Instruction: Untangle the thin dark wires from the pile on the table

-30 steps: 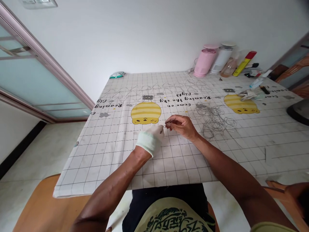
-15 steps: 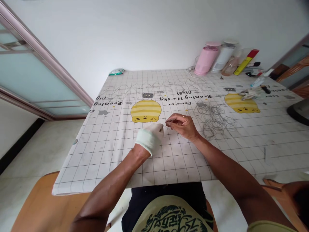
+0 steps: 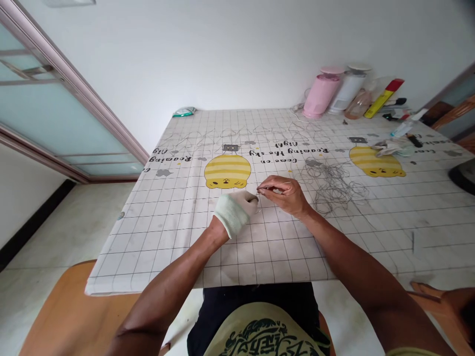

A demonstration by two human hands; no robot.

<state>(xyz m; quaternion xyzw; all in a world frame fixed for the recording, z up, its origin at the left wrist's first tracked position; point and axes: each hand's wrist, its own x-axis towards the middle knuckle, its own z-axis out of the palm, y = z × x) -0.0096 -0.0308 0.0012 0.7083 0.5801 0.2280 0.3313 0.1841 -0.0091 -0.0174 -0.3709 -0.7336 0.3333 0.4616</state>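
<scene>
My left hand (image 3: 243,203), in a white knit glove with a pale green cuff, is closed low over the tablecloth. A thin wire strand shows faintly at its fingertips. My bare right hand (image 3: 284,194) is just to the right, thumb and fingers pinched on thin wire, with a fine pale end sticking out above the fingers. The fingertips of both hands are close together but apart. Beside my right hand lies a loose tangle of thin grey wire (image 3: 336,185). Bent wire pieces (image 3: 237,132) lie in a row across the back of the table.
A checked tablecloth (image 3: 166,247) covers the table. At the back right stand a pink cylinder (image 3: 322,95), a white cylinder (image 3: 347,91), a spray bottle (image 3: 358,104) and a yellow-red box (image 3: 384,99). Another glove (image 3: 395,147) lies at right; a green-white packet (image 3: 184,112) lies back left.
The gap between my fingertips has widened slightly. My left hand has turned a little, its fingers now pointing more to the right. The whole view has shifted slightly.
</scene>
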